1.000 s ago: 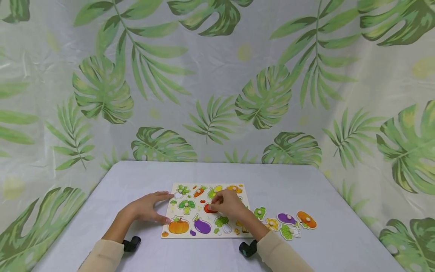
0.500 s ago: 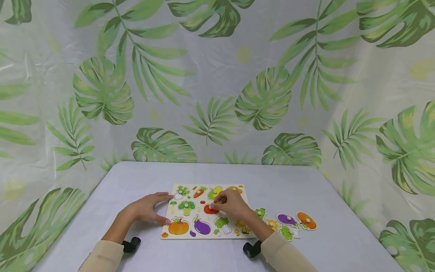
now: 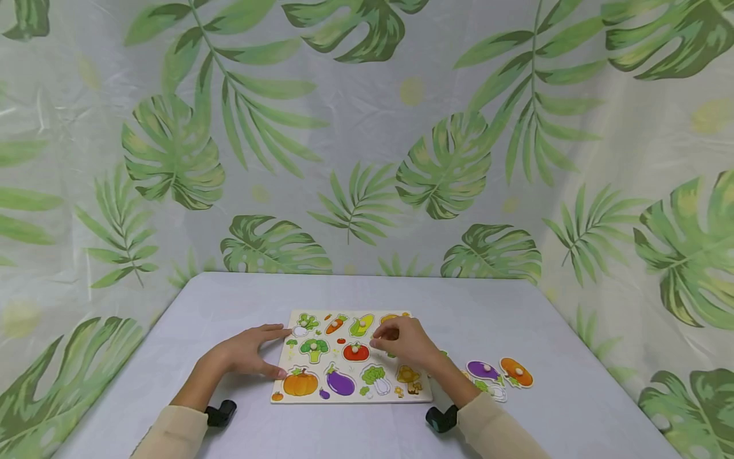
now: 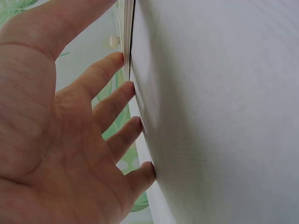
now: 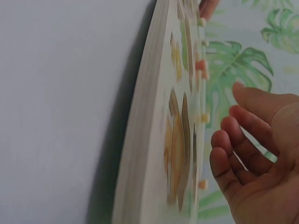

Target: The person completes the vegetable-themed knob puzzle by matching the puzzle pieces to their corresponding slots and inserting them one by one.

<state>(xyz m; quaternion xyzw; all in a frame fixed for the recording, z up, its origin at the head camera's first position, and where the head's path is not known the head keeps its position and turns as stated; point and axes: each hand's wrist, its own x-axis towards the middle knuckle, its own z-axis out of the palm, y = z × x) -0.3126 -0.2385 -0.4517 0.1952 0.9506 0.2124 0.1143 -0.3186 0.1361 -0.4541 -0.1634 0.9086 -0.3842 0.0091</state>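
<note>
A wooden vegetable puzzle board (image 3: 424, 396) lies on the table. My left hand (image 3: 243, 350) spreads its fingers at the board's left side; in the left wrist view an index fingertip (image 4: 117, 59) touches the board's edge. Just above the board hovers my right hand (image 3: 408, 343), its fingers loosely bent and holding nothing. Close to its fingertips, a red tomato piece (image 3: 358, 354) with a knob sits in its slot. Knobbed broccoli (image 3: 315, 357), carrot (image 3: 336, 326) and corn (image 3: 359, 327) pieces also sit in the board. The right hand hides part of the board's right side.
Right of the board lie loose knobbed pieces: a purple eggplant (image 3: 480, 368), an orange one (image 3: 516, 371) and a green-and-white one (image 3: 496, 390). The right forearm partly covers others. A leaf-patterned curtain (image 3: 367, 140) stands behind the white table (image 3: 344, 293).
My right hand has let go of the tomato piece, which now lies in its slot, and has moved to the right. The left hand has stayed in place.
</note>
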